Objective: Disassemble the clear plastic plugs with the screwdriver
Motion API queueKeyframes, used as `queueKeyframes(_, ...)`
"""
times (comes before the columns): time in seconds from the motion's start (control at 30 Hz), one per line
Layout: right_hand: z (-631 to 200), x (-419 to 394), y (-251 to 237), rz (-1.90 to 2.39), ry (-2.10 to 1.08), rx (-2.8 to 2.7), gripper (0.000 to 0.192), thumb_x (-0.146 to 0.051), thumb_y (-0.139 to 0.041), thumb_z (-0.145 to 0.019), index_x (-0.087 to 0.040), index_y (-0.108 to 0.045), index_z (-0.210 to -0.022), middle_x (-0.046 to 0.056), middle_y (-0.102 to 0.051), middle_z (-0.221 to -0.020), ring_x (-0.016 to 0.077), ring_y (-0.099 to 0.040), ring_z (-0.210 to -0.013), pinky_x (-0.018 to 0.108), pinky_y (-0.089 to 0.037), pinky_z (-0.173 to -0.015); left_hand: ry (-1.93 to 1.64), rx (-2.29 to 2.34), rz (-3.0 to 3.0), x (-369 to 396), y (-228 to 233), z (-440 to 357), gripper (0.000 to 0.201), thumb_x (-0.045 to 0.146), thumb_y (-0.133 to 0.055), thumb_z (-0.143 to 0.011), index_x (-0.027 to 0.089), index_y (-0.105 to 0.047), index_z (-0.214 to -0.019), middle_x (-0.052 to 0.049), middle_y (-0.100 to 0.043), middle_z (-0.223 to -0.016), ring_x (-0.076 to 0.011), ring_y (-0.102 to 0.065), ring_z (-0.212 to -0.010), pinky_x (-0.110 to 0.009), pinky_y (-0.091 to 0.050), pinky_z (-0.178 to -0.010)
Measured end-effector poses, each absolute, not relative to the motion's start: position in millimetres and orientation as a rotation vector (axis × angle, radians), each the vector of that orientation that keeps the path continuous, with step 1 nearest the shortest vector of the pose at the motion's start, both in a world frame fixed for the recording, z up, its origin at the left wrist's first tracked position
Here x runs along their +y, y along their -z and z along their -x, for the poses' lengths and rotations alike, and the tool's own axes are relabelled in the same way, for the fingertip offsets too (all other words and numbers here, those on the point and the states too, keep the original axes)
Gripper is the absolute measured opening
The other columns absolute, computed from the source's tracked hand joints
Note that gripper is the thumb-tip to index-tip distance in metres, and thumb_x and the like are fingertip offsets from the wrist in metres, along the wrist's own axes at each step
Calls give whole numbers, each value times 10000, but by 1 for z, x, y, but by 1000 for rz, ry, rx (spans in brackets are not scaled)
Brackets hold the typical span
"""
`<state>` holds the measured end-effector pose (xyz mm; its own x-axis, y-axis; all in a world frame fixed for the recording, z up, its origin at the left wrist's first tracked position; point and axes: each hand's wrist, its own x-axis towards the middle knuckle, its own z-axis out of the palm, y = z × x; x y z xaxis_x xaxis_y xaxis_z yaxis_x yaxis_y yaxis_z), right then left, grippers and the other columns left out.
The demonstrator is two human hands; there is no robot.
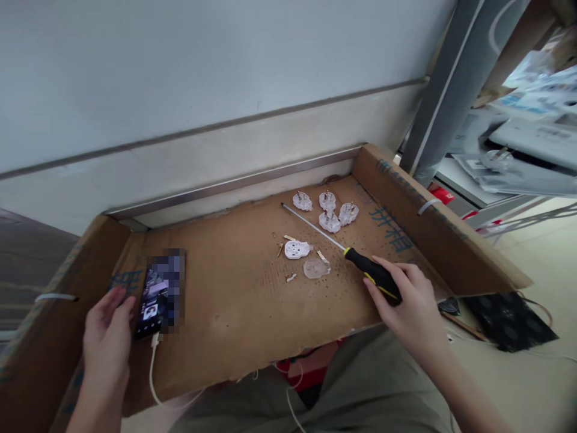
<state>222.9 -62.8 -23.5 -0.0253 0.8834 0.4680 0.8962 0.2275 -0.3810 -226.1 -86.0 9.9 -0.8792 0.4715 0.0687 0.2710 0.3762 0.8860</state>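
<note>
My right hand rests on the black and yellow handle of a long screwdriver that lies on the cardboard tray, its shaft pointing toward the far side. My left hand touches the near edge of a phone with a white cable plugged in. Several clear plastic plug shells sit in a cluster beyond the screwdriver tip. One white plug half and one clear half lie apart in the middle, with small brass pins and a screw around them.
The tray has raised cardboard walls left and right, held with white zip ties. A grey wall stands behind it. A grey post and cluttered shelves are at right. A black patterned pad lies at the right corner.
</note>
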Motion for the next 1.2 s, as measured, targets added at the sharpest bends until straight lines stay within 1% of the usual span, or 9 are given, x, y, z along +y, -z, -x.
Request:
queueKeyframes(0.23, -234, -72, 36, 1699, 114, -1754, 378, -385, -568, -828, -203, -593, -1158, 69, -538, -924, 168, -526, -859, 314, -431, -814, -1495, 2297, -731, -89, -10, 228, 388, 184, -660, -645, 203, -597, -1027, -47, -676, -1147, -238, -586, -1136, -408, -439, -1006)
queueKeyframes(0.43, -238, -73, 35, 1667, 64, -1770, 384, -383, -579, -829, -191, -593, -1161, 72, -543, -934, 160, -528, -868, 309, -443, -830, -1417, 2382, -873, -87, -1, 231, 507, 208, -687, -607, 193, -581, -1103, -79, -643, -1227, -281, -554, -1184, -502, -406, -1024)
queueKeyframes(0.6, -239, -72, 35, 1649, 99, -1804, 392, -404, -555, -848, -194, -582, -1178, 64, -540, -923, 163, -521, -861, 310, -436, -819, -1375, 2362, -906, -88, -2, 232, 624, 256, -670, -612, 169, -538, -1215, -121, -605, -1276, -285, -547, -1193, -491, -391, -1036)
queueKeyframes(0.77, -241, -74, 33, 1655, 97, -1833, 412, -438, -546, -862, -203, -562, -1199, 61, -539, -939, 170, -519, -884, 307, -418, -821, -1626, 2471, -775, -89, -9, 232, 515, 223, -589, -684, 187, -548, -1196, -90, -637, -1232, -273, -594, -1130, -534, -440, -970)
queueKeyframes(0.9, -241, -75, 32, 1698, 83, -1838, 398, -477, -480, -897, -208, -561, -1179, 62, -545, -952, 177, -507, -872, 316, -395, -809, -1719, 2399, -1262, -84, -17, 190, 502, 247, -633, -723, 175, -550, -1213, -99, -641, -1208, -238, -609, -1086, -461, -463, -959)
queueKeyframes(0.97, -238, -75, 32, 1708, 70, -1834, 368, -459, -466, -904, -207, -559, -1155, 62, -550, -975, 180, -509, -885, 314, -387, -807, -1602, 2271, -1508, -76, -25, 148, 446, 311, -596, -796, 197, -545, -1224, -94, -628, -1211, -223, -606, -1056, -440, -481, -922)
queueKeyframes(1.03, -234, -76, 32, 1693, 42, -1840, 345, -445, -493, -884, -201, -549, -1122, 58, -559, -1031, 185, -518, -932, 311, -381, -815, -1233, 2087, -1888, -63, -33, 102, 369, 335, -553, -847, 247, -560, -1206, -62, -621, -1213, -207, -588, -1059, -423, -464, -928)
queueKeyframes(1.13, -229, -77, 30, 1676, -19, -1834, 300, -419, -527, -854, -200, -534, -1059, 38, -575, -1087, 180, -529, -959, 307, -368, -823, -663, 1493, -2364, -41, -37, 47, 329, 339, -540, -867, 280, -577, -1189, -29, -631, -1213, -195, -554, -1117, -398, -419, -966)
queueKeyframes(1.2, -227, -77, 30, 1669, -48, -1804, 289, -415, -538, -842, -198, -534, -1033, 33, -585, -1072, 176, -532, -944, 306, -368, -826, -514, 1313, -2446, -30, -32, 27, 272, 324, -522, -880, 268, -611, -1130, -22, -647, -1184, -188, -550, -1116, -377, -412, -950)
